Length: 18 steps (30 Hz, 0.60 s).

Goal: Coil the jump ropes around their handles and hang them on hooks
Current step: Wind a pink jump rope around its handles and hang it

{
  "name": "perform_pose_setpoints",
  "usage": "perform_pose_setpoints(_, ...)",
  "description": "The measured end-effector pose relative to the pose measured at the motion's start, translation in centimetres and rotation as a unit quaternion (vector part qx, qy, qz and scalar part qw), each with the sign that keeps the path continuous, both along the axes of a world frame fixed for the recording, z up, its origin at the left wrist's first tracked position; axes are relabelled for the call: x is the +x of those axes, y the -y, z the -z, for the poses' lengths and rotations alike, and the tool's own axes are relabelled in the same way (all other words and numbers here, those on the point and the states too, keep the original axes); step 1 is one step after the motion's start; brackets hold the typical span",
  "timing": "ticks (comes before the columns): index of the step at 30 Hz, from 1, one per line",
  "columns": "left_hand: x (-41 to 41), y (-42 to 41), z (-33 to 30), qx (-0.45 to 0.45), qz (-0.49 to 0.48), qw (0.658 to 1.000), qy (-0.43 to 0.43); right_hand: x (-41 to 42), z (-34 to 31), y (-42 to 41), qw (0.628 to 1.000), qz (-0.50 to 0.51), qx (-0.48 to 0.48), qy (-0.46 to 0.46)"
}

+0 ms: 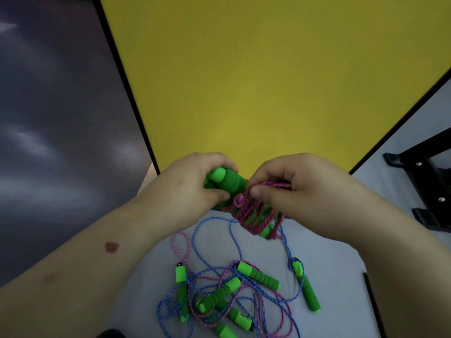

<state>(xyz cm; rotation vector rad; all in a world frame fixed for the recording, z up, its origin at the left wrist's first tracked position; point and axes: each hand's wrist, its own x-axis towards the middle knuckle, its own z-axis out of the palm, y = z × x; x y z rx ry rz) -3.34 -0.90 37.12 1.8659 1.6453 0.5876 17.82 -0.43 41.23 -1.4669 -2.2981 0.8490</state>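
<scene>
Hands meeting at mid-frame above a pale counter (329,264), seen from the head camera. The left hand (192,184) has its fingers (212,159) curled round the upper end of a pair of green handles (227,182), the thumb pressed along the near side; how the two handles lie against each other is hidden inside the grip. The right hand (292,189) pinches a pink rope (253,215) between thumb and forefinger just beside the handles, the remaining fingers folded over strands whose course cannot be followed. Turns of the pink rope already wrap the lower part of the handles, and green shows between the turns; the lower end of the bundle is blurred. Below the hands, on the counter, a loose tangle of ropes (219,284), blue and pink, lies with several more green handles among it; which handle belongs to which rope cannot be told, and the nearest handles are cut off by the lower frame edge. One handle (306,286) lies apart at the right of the tangle. A yellow panel (268,69) with a dark border fills the background. A black bracket (429,189), partly cut off, stands at the right edge.
</scene>
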Motion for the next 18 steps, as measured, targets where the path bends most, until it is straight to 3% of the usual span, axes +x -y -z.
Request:
perform_pose_setpoints(5,-0.1,0.3,-1.0,-0.089,0.099,0.988,0.077,-0.3,0.3,0.0,0.979,0.046,-0.064,-0.19)
perform_pose_setpoints(10,0.1,0.2,-0.6,-0.09,0.079,0.979,0.166,-0.7,1.7,-0.4,0.919,0.08,-0.203,-0.329)
perform_pose_setpoints(15,0.6,0.7,-0.7,-0.111,0.063,0.947,0.295,-1.4,2.0,-0.5,0.866,0.11,-0.277,-0.401)
perform_pose_setpoints(18,1.1,0.8,-0.4,-0.068,0.029,0.951,0.302,-1.7,2.3,-0.6,0.868,0.113,-0.264,-0.405)
